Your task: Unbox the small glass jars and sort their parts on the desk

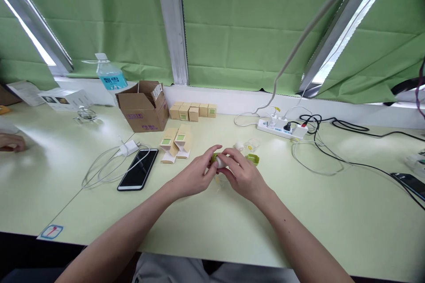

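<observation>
Over the middle of the table, my left hand point(196, 176) and my right hand point(245, 176) meet around a small rounded white-and-green piece point(219, 162). Fingers of both hands are closed on it and cover much of its shape, so its exact kind is unclear. Just beyond my right hand lie a green plastic shell point(253, 159), a small white rounded part point(239, 146) and a clear plastic piece point(252, 145). Something transparent point(218, 182) shows faintly on the table below my fingers. Two opened cardboard small boxes point(175, 143) lie to the left.
Several small closed boxes point(193, 111) line the back beside an open brown carton point(144, 108). A phone point(138, 170) and white cable point(99, 170) lie left. A power strip point(282, 128) with tangled cords sits back right. Another person's hand point(11, 142) rests far left.
</observation>
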Demonstrator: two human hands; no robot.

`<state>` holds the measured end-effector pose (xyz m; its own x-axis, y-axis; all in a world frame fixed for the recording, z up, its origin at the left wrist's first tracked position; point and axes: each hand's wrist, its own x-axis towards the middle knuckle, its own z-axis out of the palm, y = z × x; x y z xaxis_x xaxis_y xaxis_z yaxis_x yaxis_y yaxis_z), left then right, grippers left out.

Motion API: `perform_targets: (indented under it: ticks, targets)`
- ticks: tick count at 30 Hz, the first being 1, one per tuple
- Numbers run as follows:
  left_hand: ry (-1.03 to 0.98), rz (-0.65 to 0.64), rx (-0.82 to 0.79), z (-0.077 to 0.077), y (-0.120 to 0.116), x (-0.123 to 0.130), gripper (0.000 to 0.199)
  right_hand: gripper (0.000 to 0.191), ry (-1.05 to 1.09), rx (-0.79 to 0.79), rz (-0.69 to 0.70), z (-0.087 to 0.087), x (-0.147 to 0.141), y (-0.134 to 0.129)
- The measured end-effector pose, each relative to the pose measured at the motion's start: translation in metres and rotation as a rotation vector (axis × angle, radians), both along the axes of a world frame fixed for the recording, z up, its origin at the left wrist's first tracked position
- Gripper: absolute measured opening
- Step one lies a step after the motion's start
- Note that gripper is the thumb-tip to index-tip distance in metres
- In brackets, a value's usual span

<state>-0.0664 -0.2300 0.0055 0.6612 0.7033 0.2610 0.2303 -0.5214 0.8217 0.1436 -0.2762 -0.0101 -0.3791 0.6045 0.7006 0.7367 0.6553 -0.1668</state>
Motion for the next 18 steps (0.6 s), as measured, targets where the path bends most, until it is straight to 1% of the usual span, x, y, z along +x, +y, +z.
perform_targets:
  ticks: [2, 4, 8, 13, 18]
  targets:
    - [0.021, 0.011, 0.051, 0.003, -0.001, 0.002, 0.049, 0.034, -0.022, 0.023, -0.019, 0.000, -0.002, 0.000]
    - [0.031, 0.012, 0.059, 0.006, 0.000, 0.004, 0.045, 0.035, -0.049, 0.053, -0.047, 0.001, -0.006, -0.001]
    - [0.036, 0.005, -0.007, 0.008, 0.001, 0.004, 0.046, 0.036, -0.102, 0.141, -0.103, -0.001, -0.014, -0.001]
    - [0.067, 0.005, -0.078, 0.013, -0.001, 0.002, 0.048, 0.034, -0.129, 0.274, -0.162, -0.005, -0.021, 0.000]
    - [0.035, -0.027, -0.168, 0.011, 0.002, 0.002, 0.048, 0.031, -0.146, 0.297, -0.177, -0.006, -0.022, 0.001]
